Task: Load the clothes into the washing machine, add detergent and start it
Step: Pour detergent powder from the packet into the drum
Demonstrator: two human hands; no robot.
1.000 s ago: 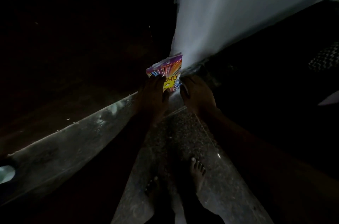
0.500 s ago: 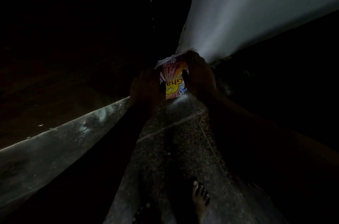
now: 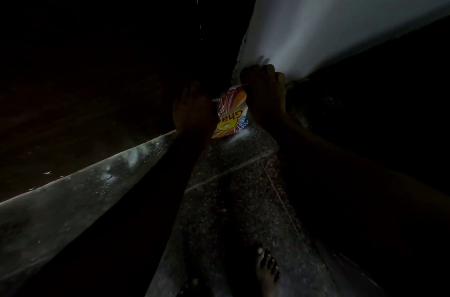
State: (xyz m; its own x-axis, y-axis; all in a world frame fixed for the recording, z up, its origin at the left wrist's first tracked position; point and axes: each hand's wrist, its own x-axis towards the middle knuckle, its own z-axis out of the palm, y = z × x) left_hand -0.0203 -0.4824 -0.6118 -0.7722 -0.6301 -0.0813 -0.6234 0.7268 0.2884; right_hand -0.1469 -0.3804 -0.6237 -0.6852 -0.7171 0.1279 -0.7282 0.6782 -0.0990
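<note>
A colourful detergent packet with a yellow badge stands on the floor in a dim corner, at the foot of a white wall. My right hand curls over the packet's top right corner and grips it. My left hand lies against the packet's left side; the dark hides whether its fingers hold the packet. The washing machine and the clothes are out of view.
The scene is very dark. A speckled stone floor runs toward me, with a pale raised ledge slanting along the left. My bare foot stands on the floor at the bottom. Black shadow fills the left and right sides.
Both hands have slid up the packet, the right one from its lower edge to its top corner. The camera has moved closer and my feet have dropped lower in view.
</note>
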